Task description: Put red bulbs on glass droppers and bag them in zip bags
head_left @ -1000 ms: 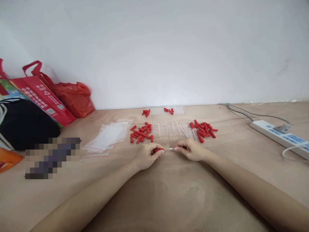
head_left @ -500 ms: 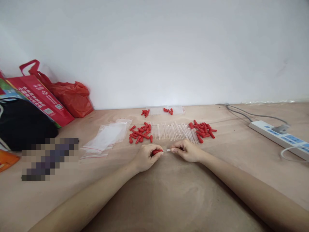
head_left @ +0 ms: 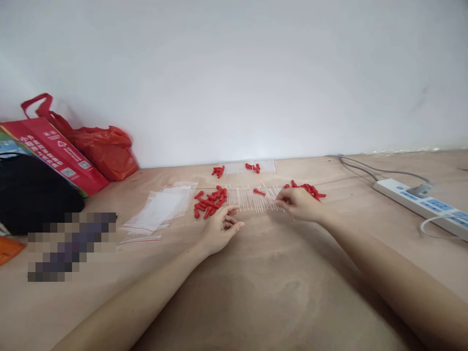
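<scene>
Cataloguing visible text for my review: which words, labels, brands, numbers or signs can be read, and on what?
No words or numbers are legible.
Printed bag: white characters, too slanted and blurred to quote.
Same bag: a triangular sign, and two code-like squares, too small to read.
Power strip: blue patches; any lettering is too small.

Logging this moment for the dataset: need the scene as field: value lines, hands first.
left hand: fingers parted, nothing seen held, near side of left red-cap pile
right hand: fingers at right end of clear tube row; grip unclear
on the row: one red cap, joined to a tube or not: unclear
right red-cap pile: partly hidden by right hand
left of left pile: flat clear bags
far right: power strip
</scene>
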Demonstrator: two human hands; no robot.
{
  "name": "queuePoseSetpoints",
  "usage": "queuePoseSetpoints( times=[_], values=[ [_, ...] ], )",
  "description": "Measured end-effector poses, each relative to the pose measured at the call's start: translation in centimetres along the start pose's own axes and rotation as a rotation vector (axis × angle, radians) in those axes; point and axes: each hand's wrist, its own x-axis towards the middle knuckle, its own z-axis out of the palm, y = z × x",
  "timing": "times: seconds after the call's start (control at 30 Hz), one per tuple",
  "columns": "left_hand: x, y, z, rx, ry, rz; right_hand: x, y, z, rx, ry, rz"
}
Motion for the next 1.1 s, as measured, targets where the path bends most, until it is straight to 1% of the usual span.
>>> queuePoseSetpoints(
  times=[0.07,0.1,0.17,0.23,0.37,0.47,0.67,0.87,0.97,1.1],
  values=[
    [0.1,0.0,0.0,-0.008,-0.001,-0.007,0.3,1.6,-0.9,-0.071,0.138,0.238],
    [0.1,0.0,-0.1,-0.002,-0.013,0.002,0.4,2.3,-1.2,-0.105,0.172,0.332],
    [0.1,-0.1,-0.1,0.020,-0.038,0.032,0.6,3.4,-1.5,-0.164,0.171,0.449],
    [0.1,-0.3,-0.2,0.042,-0.057,0.052,0.6,4.0,-1.3,-0.201,0.127,0.488],
    [0.0,-0.3,-0.3,0.058,-0.076,0.067,0.6,4.6,-0.7,-0.242,0.101,0.522],
    [0.0,-0.1,-0.3,0.063,-0.091,0.072,0.6,4.8,-0.5,-0.272,0.097,0.517],
    [0.0,0.2,-0.3,0.076,-0.100,0.081,0.7,4.8,-0.1,-0.300,0.128,0.464],
    [-0.1,0.2,-0.2,0.094,-0.111,0.094,0.7,5.1,0.7,-0.310,0.108,0.411],
    [0.0,0.0,-0.2,0.105,-0.116,0.102,0.7,5.2,0.7,-0.344,0.113,0.402],
    [0.0,-0.1,-0.3,0.116,-0.116,0.115,0.9,5.0,0.7,-0.376,0.086,0.377]
  ],
)
